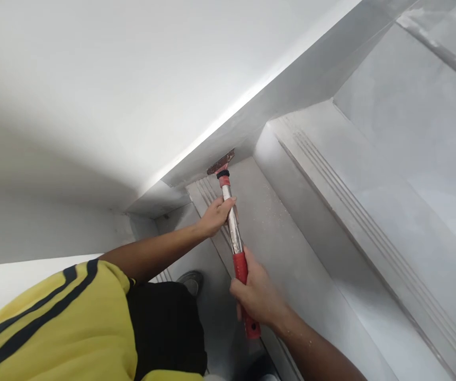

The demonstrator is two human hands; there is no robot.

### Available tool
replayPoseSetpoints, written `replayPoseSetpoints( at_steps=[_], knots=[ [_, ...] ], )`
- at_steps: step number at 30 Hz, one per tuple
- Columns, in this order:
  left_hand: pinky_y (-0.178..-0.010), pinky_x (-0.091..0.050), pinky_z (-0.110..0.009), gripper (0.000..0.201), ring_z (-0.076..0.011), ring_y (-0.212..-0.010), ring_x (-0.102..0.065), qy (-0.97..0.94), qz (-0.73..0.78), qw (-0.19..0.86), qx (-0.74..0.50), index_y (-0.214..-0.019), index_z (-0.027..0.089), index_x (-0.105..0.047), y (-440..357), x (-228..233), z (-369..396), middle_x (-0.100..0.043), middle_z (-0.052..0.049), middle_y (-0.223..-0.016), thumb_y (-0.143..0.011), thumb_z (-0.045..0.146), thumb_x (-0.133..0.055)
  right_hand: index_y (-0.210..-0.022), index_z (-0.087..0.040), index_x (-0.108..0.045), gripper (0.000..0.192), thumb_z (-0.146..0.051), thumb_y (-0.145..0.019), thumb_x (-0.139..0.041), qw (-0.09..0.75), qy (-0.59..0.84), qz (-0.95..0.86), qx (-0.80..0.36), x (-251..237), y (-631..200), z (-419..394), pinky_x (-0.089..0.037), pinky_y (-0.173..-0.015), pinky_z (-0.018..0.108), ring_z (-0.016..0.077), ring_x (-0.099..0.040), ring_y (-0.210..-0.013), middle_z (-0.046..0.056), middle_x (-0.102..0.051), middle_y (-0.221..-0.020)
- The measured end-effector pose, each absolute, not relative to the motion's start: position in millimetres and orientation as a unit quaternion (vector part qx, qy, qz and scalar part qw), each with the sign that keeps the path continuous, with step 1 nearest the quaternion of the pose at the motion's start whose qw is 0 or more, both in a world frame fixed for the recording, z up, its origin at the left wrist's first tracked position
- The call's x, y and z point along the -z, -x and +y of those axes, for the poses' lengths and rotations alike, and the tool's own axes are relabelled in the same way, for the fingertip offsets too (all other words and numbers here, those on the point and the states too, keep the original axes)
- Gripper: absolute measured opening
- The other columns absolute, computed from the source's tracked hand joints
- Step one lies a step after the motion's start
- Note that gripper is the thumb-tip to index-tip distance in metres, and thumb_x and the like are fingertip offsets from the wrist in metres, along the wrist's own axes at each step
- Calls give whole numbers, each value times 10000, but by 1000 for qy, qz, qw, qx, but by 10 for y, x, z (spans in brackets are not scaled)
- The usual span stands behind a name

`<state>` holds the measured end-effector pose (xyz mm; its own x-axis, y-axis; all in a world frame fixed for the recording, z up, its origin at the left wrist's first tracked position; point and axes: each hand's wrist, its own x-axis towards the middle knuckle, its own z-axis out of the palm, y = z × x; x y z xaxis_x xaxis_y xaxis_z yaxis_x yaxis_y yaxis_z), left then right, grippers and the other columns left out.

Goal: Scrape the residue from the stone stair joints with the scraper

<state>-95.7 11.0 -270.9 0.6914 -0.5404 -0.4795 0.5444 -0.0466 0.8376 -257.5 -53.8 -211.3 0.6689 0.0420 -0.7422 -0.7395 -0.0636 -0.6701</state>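
The scraper (pixel 233 227) stood nearly upright over the stairs, its blade (pixel 221 160) pressed into the corner where the wall (pixel 92 95) met the sloped skirting (pixel 228 140) above a step (pixel 275 233). The blade was rusty and lay at a shallow angle to the surface, which suited the work: a flat blade lifts residue, while a steep one would probably gouge the finish. The metal shaft (pixel 232 222) ran down from a red collar to a red grip (pixel 243 286). The left hand (pixel 216 214) was closed around the upper shaft, fingers wrapped and thumb along the metal, placed to steer the edge and bear it against the surface. The right hand (pixel 256 296) was clenched firmly on the red grip near its lower end, placed to supply the push. This split was sound practice; pressure was best kept even across the whole blade width, and strokes short, so that no corner dug in. Fine white specks lay scattered on the step below the blade and on the right forearm, which suggested material was coming off. Grooved nosing strips (pixel 370 233) ran along the step edges. A shoe (pixel 191 280) rested on a lower step, so footing deserved attention while force went upward. A yellow sleeve (pixel 61 312) with dark stripes filled the lower left of the view.
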Motion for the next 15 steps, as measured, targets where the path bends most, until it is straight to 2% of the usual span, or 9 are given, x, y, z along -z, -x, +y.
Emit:
replayPoseSetpoints(
  at_steps=[5,11,15],
  knots=[
    [-354,-239,-223,390,-102,-333,-366,-602,-29,694,393,-516,169,-451,937,2785,118,-468,-31,-400,-812,422,-421,-1163,-222,-346,429,-150,-751,-442,623,670,272,-299,2119,2562,-499,-417,-378,180,80,-495,-354,-83,-414,-593],
    [-356,-258,-219,391,-104,-327,-382,-605,-26,690,397,-493,153,-484,883,2879,115,-467,-42,-391,-802,389,-444,-1205,-214,-301,507,-138,-727,-451,617,680,279,-282,2169,2470,-380,-428,-374,176,86,-508,-356,-99,-379,-581],
    [-342,-270,-223,386,-106,-319,-366,-613,1,688,389,-484,169,-456,887,2829,89,-451,-31,-383,-816,360,-411,-1203,-215,-312,502,-152,-723,-444,631,668,276,-281,2151,2460,-384,-427,-352,187,96,-510,-342,-100,-376,-581]
  ],
)
